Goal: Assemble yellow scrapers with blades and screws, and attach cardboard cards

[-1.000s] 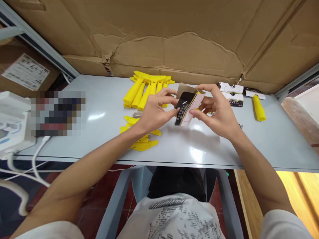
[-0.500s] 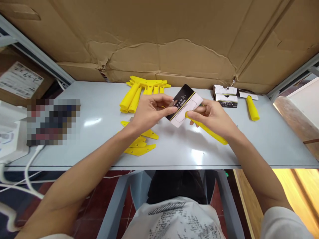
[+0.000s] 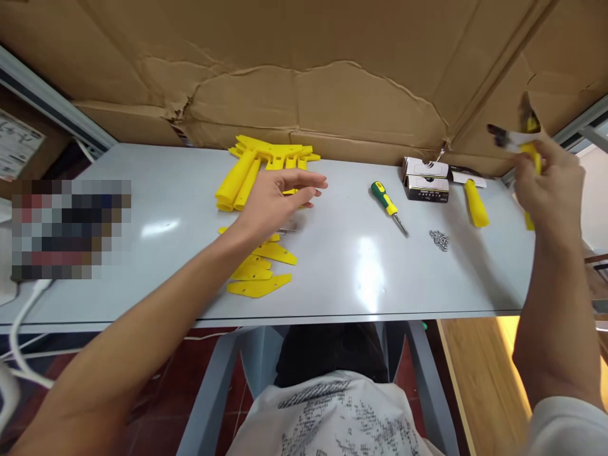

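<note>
My left hand (image 3: 280, 196) hovers over the table with its fingers stretched out and apart, holding nothing. Just behind it lies a pile of yellow plastic scraper handles (image 3: 237, 180). Below the wrist are several flat yellow plates (image 3: 260, 286). At the far right, raised above the table, my right hand (image 3: 551, 183) is closed around a yellow-handled scraper (image 3: 531, 155). A black-and-white card sleeve (image 3: 515, 139) is on its head, smeared by motion. Under the left hand, a small clear piece is partly hidden.
A green-and-yellow screwdriver (image 3: 386, 199) lies near a small heap of screws (image 3: 439, 240). Stacked card sleeves (image 3: 428, 189) and another sleeved scraper (image 3: 476, 204) sit at the back right. Cardboard (image 3: 304, 101) walls off the table's rear. White cables (image 3: 21, 329) hang at left.
My right hand has carried the sleeved scraper from the middle up to the far right. My left hand has let go of the card and opened. The screwdriver and screws have come into view.
</note>
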Demonstrator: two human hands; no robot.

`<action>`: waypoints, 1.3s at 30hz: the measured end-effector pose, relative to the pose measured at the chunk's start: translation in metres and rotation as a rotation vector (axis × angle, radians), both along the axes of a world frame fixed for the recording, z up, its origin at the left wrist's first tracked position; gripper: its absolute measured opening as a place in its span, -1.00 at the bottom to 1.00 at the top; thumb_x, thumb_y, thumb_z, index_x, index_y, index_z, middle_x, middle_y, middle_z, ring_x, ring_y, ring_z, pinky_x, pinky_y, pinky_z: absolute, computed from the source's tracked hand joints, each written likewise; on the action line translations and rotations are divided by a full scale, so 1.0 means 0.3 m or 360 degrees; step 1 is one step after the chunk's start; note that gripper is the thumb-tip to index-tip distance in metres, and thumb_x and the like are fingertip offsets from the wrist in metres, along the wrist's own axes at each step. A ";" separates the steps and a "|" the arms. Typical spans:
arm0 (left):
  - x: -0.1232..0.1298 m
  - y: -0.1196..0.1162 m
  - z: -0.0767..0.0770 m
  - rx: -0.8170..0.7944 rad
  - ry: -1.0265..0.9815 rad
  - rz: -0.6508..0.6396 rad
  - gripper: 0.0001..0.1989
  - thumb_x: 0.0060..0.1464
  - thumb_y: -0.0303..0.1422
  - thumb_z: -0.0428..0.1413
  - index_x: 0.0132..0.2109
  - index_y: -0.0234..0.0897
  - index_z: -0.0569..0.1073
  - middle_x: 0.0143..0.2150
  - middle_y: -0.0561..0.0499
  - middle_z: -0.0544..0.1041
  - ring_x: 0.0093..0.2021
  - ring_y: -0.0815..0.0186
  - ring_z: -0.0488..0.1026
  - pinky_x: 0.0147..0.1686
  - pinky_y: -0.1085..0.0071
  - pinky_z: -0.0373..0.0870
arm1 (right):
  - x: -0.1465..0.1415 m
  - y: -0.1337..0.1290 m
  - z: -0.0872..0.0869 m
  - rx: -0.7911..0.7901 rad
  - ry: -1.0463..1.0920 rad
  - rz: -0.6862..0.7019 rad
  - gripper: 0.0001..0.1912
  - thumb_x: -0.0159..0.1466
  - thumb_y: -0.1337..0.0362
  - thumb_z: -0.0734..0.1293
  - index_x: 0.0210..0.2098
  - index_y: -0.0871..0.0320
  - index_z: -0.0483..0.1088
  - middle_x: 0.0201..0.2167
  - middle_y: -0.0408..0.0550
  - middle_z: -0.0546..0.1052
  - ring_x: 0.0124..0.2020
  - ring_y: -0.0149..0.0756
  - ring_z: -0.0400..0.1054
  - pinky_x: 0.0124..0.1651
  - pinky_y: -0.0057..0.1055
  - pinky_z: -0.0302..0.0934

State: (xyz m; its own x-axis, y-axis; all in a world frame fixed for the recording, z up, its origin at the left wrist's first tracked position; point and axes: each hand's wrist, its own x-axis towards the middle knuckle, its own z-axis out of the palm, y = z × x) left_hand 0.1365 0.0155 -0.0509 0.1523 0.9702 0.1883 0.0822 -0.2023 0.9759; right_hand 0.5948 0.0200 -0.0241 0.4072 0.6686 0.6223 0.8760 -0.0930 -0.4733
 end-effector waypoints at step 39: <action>-0.011 0.020 -0.017 0.0252 0.0501 -0.0076 -0.84 0.15 -0.29 0.24 -0.19 -0.16 0.71 -0.09 -0.04 0.71 -0.14 0.21 0.66 -0.17 0.27 0.73 | 0.163 0.139 -0.247 -0.0692 -0.0538 -0.0152 -0.54 0.51 0.19 0.30 0.30 0.25 0.54 0.09 0.45 0.54 0.03 -0.12 0.23 0.07 -0.16 -0.01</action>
State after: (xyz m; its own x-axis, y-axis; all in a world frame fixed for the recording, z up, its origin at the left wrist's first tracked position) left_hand 0.1332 0.0214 -0.0560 0.2714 0.9231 0.2725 0.3609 -0.3601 0.8603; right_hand 0.6438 0.0617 -0.0982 0.3040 0.8628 0.4039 0.9505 -0.3032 -0.0678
